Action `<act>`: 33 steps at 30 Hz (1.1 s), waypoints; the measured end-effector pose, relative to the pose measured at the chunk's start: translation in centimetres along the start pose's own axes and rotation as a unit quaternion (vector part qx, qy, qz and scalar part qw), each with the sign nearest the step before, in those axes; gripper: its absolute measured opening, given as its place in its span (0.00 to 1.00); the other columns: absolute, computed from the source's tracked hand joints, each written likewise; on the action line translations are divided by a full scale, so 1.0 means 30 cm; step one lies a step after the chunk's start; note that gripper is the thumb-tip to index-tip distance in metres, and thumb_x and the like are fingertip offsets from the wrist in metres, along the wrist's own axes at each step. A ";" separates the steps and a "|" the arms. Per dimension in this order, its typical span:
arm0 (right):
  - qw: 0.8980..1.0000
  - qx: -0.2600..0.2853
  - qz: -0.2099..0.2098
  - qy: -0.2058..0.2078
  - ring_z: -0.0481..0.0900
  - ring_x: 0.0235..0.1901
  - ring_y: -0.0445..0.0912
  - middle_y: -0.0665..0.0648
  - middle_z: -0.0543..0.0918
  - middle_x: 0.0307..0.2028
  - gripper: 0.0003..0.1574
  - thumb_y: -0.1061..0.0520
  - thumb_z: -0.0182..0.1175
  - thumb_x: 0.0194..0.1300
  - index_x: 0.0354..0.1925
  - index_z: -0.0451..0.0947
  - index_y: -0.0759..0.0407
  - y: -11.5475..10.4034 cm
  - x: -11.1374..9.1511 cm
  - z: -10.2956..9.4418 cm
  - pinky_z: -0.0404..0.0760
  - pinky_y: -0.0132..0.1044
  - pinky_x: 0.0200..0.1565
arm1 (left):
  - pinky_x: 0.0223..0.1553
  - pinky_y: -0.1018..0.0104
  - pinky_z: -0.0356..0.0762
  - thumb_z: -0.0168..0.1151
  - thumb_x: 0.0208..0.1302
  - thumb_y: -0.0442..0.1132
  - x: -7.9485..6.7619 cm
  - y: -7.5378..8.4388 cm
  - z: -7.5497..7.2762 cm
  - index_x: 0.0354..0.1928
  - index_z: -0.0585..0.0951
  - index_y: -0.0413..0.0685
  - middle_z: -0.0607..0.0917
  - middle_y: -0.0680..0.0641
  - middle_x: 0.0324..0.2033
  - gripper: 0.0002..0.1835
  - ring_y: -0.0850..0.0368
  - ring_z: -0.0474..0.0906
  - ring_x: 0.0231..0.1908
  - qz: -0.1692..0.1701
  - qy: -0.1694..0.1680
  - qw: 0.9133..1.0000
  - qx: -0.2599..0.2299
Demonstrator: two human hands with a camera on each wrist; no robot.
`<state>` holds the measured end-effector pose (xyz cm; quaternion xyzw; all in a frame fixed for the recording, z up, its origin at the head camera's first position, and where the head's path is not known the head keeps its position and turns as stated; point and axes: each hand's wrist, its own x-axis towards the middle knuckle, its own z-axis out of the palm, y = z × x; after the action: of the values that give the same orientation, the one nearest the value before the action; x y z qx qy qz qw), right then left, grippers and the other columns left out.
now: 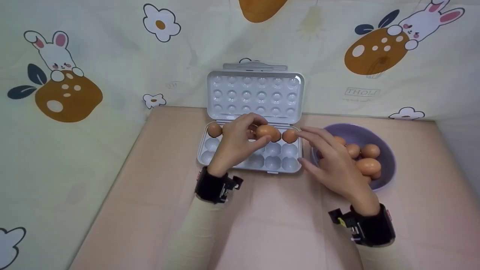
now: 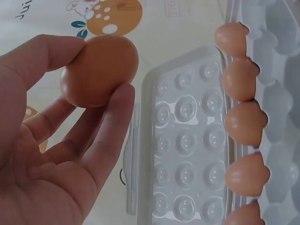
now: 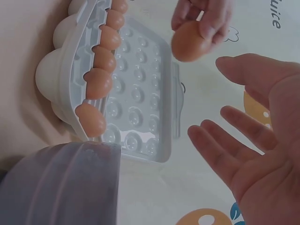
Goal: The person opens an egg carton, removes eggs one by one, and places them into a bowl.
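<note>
My left hand (image 1: 233,141) pinches a brown egg (image 2: 101,70) between thumb and fingertips, above the grey plastic egg carton (image 1: 273,163). The carton's lid (image 1: 258,95) stands raised at the back. Brown eggs (image 2: 243,124) fill the row nearest the hinge, partly hidden by the left hand in the head view; the front cups hold none. My right hand (image 1: 337,165), fingers spread and nothing in its grasp, hovers between the carton and a purple bowl (image 1: 390,165). Several brown eggs (image 1: 368,166) lie in that bowl, partly behind the right hand.
A pinkish tabletop (image 1: 270,225) carries the carton and, to its right, the bowl. Behind rises a pale cloth backdrop (image 1: 187,67) printed with rabbits, fruit and flowers. It also runs along the left side of the table.
</note>
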<state>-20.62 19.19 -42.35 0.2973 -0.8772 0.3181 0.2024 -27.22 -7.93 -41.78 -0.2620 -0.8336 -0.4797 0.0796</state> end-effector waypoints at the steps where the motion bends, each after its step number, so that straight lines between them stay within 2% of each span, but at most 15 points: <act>1: 1.000 0.000 -0.006 0.006 0.77 0.67 0.49 0.56 0.77 0.71 0.45 0.65 0.77 0.60 0.73 0.75 0.51 -0.001 0.002 0.001 0.71 0.36 0.68 | 0.49 0.70 0.86 0.76 0.65 0.37 0.000 0.010 0.006 0.54 0.83 0.41 0.86 0.45 0.49 0.18 0.56 0.85 0.47 0.006 -0.005 1.000 -0.015; 5: 0.999 -0.003 -0.028 0.025 0.79 0.64 0.49 0.57 0.78 0.70 0.44 0.65 0.78 0.59 0.72 0.76 0.53 -0.004 0.007 0.003 0.69 0.29 0.68 | 0.50 0.71 0.86 0.76 0.66 0.36 -0.001 0.043 0.031 0.55 0.82 0.40 0.85 0.45 0.50 0.19 0.57 0.85 0.47 0.018 -0.031 0.997 -0.069; 10: 0.998 -0.006 -0.039 0.041 0.84 0.54 0.49 0.57 0.79 0.67 0.42 0.64 0.79 0.59 0.70 0.77 0.54 -0.007 0.009 0.003 0.74 0.24 0.62 | 0.48 0.68 0.87 0.76 0.64 0.34 -0.001 0.073 0.061 0.55 0.81 0.39 0.87 0.45 0.49 0.19 0.57 0.87 0.46 0.035 -0.048 0.993 -0.099; 15: 0.998 0.001 -0.045 0.051 0.83 0.57 0.49 0.56 0.81 0.65 0.38 0.63 0.79 0.59 0.66 0.80 0.56 -0.010 0.010 0.004 0.74 0.25 0.61 | 0.49 0.67 0.87 0.75 0.66 0.35 -0.005 0.090 0.085 0.57 0.79 0.40 0.85 0.45 0.51 0.20 0.57 0.85 0.50 0.037 -0.076 0.988 -0.131; 23: 0.995 -0.004 -0.073 0.067 0.83 0.57 0.48 0.54 0.84 0.61 0.35 0.64 0.80 0.57 0.62 0.83 0.56 -0.011 0.014 0.009 0.74 0.31 0.60 | 0.47 0.66 0.88 0.76 0.65 0.33 -0.002 0.098 0.117 0.55 0.80 0.38 0.86 0.44 0.52 0.20 0.54 0.87 0.50 0.068 -0.084 0.982 -0.157; 28: 0.995 -0.008 -0.078 0.065 0.84 0.55 0.47 0.54 0.86 0.59 0.32 0.63 0.79 0.58 0.61 0.84 0.57 -0.010 0.012 0.010 0.74 0.31 0.59 | 0.46 0.65 0.89 0.76 0.65 0.33 0.001 0.099 0.123 0.54 0.80 0.37 0.87 0.43 0.52 0.19 0.55 0.88 0.49 0.072 -0.089 0.979 -0.170; 33: 0.995 -0.014 -0.077 0.059 0.83 0.52 0.46 0.54 0.86 0.55 0.29 0.62 0.79 0.58 0.58 0.84 0.58 -0.007 0.011 0.010 0.75 0.30 0.55 | 0.47 0.66 0.88 0.76 0.65 0.34 0.000 0.099 0.115 0.56 0.80 0.38 0.87 0.44 0.53 0.20 0.59 0.87 0.51 0.069 -0.110 0.978 -0.161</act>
<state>-20.77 18.73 -42.29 0.3415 -0.8426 0.3061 0.2822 -25.29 -3.82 -41.34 -0.3797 -0.7290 -0.5691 -0.0232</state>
